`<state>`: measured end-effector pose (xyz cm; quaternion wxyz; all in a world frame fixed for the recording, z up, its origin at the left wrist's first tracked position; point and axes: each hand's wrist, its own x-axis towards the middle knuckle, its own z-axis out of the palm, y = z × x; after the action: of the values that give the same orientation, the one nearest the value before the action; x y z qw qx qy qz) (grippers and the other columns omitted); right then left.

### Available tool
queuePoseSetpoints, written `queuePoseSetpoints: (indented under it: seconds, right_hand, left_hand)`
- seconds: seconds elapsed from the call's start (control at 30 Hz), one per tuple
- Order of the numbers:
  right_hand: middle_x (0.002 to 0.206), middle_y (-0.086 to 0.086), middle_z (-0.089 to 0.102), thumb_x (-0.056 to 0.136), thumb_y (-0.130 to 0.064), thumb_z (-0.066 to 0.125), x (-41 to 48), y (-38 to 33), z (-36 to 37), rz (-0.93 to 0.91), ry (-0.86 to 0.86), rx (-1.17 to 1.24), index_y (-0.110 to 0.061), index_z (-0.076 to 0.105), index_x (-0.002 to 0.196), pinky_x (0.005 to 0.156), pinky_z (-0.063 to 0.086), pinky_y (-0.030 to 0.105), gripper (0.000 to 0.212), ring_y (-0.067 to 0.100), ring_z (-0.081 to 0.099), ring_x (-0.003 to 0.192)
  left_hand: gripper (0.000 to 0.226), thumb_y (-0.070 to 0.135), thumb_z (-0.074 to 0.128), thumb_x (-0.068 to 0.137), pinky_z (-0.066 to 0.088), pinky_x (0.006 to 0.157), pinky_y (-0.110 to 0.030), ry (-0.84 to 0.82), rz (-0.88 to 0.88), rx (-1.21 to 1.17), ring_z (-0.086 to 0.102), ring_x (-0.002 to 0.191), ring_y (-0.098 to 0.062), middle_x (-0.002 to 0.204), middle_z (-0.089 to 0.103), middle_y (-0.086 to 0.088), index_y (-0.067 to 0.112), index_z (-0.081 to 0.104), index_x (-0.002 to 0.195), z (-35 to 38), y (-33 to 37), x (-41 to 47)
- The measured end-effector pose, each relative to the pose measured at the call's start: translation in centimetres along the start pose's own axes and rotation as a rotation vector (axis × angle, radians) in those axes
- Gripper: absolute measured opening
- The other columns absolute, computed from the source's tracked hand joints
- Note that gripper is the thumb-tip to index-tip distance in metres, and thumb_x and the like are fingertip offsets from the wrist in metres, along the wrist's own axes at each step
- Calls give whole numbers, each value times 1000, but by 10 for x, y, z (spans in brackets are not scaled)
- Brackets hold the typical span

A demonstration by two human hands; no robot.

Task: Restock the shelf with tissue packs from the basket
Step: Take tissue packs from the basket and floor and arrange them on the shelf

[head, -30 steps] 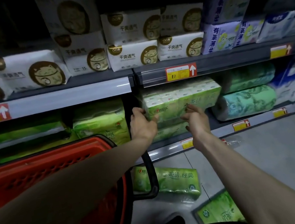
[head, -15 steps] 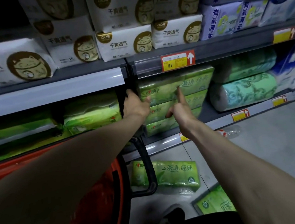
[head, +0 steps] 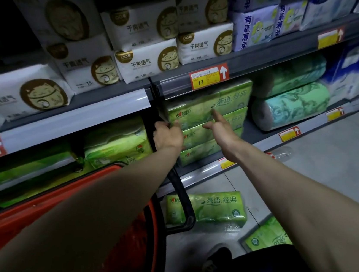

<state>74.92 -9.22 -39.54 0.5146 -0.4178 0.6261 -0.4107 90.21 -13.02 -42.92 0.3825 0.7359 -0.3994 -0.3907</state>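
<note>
Glossy green film wraps the top tissue pack, a soft brick crowning a stack of three on the lower shelf, its left end gripped by the left hand with curled fingers while the right hand presses straight fingers against its front.

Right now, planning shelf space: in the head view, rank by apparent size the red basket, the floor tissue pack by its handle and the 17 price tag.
1. red basket (nearest camera)
2. floor tissue pack
3. 17 price tag
</note>
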Motion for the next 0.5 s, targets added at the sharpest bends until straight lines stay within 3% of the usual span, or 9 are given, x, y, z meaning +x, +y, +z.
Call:
queuePoseSetpoints:
  seconds: [0.1,0.17,0.23,0.33,0.43,0.5]
  right_hand:
    - [163,3,42,105,-24,52,-3,-4,-4,59,12,3,-23,39,161,118,38,48,57,29,40,148]
    - [157,4,48,105,-30,51,-7,-11,-8,118,9,46,-20,47,156,102,46,42,51,29,48,139]
    - [152,2,52,105,-35,50,-16,-21,-15,146,11,103,-18,52,150,88,46,38,48,26,54,127]
    - [146,-4,56,106,-41,44,-34,-43,-37,124,25,238,-20,58,143,92,43,40,44,25,54,121]
    - [138,-3,63,103,-44,46,-52,-65,-62,105,49,385,-22,67,118,90,45,38,34,27,58,123]
    - [134,-1,65,102,-45,49,-66,-71,-79,91,44,428,-22,67,111,86,47,37,30,27,60,123]
  left_hand:
    - [27,33,51,83,65,62,-45,3,-56,-85,73,87,-39,113,65,-14,26,47,109,-13,16,-40]
    - [24,20,46,88,63,53,-42,-6,-110,-150,74,85,-38,115,63,-13,21,49,111,-17,19,-57]
    - [22,20,44,92,64,57,-45,-34,-121,-166,75,80,-37,117,64,-14,18,51,113,-17,22,-72]
    - [26,19,44,99,65,64,-48,-161,-139,-139,74,72,-36,113,65,-16,12,55,121,-10,29,-94]
    - [37,20,42,103,59,45,-34,-371,-188,-76,69,61,-29,112,65,-13,7,51,136,4,33,-121]
    - [35,21,41,104,63,55,-36,-538,-181,23,68,62,-27,106,65,-9,7,51,135,15,32,-139]
